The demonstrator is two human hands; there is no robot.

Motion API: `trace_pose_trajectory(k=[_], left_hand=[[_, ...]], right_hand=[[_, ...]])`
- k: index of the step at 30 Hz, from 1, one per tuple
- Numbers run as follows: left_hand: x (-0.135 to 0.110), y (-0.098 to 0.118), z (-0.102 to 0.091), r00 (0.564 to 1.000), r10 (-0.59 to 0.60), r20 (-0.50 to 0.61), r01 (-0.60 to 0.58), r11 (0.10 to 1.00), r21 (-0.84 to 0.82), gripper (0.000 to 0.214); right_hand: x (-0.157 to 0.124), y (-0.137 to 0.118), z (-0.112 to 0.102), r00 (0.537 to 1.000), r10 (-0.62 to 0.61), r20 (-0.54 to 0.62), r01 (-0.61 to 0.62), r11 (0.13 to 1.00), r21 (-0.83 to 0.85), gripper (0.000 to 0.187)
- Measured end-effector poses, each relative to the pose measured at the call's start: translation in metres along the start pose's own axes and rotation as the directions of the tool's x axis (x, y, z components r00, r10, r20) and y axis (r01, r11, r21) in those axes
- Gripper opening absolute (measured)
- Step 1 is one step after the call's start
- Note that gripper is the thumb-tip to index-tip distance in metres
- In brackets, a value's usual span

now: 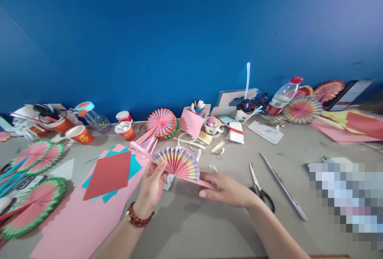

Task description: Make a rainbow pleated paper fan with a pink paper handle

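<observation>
I hold a pleated rainbow paper fan half spread above the grey table. My left hand, a red bead bracelet on its wrist, pinches the fan's lower left edge by the pink stick. My right hand grips the pink stick at the fan's lower right end. Both hands are closed on the fan.
Black-handled scissors and a metal ruler lie to the right. Pink, red and teal paper sheets lie to the left, beside finished watermelon-coloured fans. Orange cups, a plastic bottle and more fans line the blue wall.
</observation>
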State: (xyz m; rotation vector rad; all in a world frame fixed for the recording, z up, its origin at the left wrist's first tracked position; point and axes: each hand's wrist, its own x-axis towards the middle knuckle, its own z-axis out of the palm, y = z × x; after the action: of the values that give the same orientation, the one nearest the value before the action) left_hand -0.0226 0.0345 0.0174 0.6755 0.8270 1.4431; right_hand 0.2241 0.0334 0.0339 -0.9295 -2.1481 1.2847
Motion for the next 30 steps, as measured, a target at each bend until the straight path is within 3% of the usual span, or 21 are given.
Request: trace_pose_trajectory(k=[3, 6, 10, 13, 17, 20, 22, 27, 30], left_hand=[[-0.002, -0.002, 0.001, 0.999, -0.013, 0.052, 0.012, 1.000, 0.028, 0.022], [-0.005, -0.004, 0.002, 0.997, -0.023, 0.073, 0.017, 0.997, 0.074, 0.026], [-0.008, -0.007, 0.001, 0.994, -0.081, 0.080, 0.065, 0.982, 0.177, 0.036], [-0.007, -0.007, 0.000, 0.992, -0.100, 0.080, 0.081, 0.975, 0.209, 0.035], [-0.005, -0.004, 0.002, 0.994, -0.077, 0.074, 0.071, 0.994, 0.082, 0.030], [-0.005, -0.001, 0.007, 0.998, -0.051, 0.040, 0.050, 0.998, 0.032, 0.025], [-0.007, 0.001, 0.010, 1.000, -0.019, 0.024, 0.017, 0.998, 0.068, 0.025], [-0.015, 0.008, 0.025, 0.998, 0.033, 0.051, -0.042, 0.981, 0.192, 0.030], [-0.019, 0.008, 0.039, 0.993, 0.041, 0.114, -0.064, 0.977, 0.203, 0.032]], right_hand=[[-0.001, 0.007, 0.000, 0.997, 0.043, -0.059, -0.048, 0.995, -0.086, 0.061], [0.000, 0.010, -0.001, 0.996, 0.045, -0.083, -0.046, 0.999, -0.011, 0.075], [0.003, 0.005, -0.001, 0.996, -0.018, -0.089, 0.037, 0.975, 0.220, 0.066], [0.003, 0.003, 0.000, 0.998, -0.008, -0.054, 0.022, 0.968, 0.249, 0.047], [0.002, 0.006, 0.003, 0.988, 0.041, -0.146, -0.001, 0.965, 0.260, 0.038], [0.002, 0.002, 0.004, 0.994, 0.019, -0.106, 0.020, 0.935, 0.354, 0.040], [0.002, -0.004, 0.002, 0.993, 0.005, -0.120, 0.032, 0.952, 0.306, 0.043], [0.007, -0.030, -0.006, 0.929, -0.026, -0.370, 0.082, 0.987, 0.137, 0.070], [0.014, -0.045, -0.005, 0.915, 0.027, -0.403, 0.016, 0.995, 0.103, 0.050]])
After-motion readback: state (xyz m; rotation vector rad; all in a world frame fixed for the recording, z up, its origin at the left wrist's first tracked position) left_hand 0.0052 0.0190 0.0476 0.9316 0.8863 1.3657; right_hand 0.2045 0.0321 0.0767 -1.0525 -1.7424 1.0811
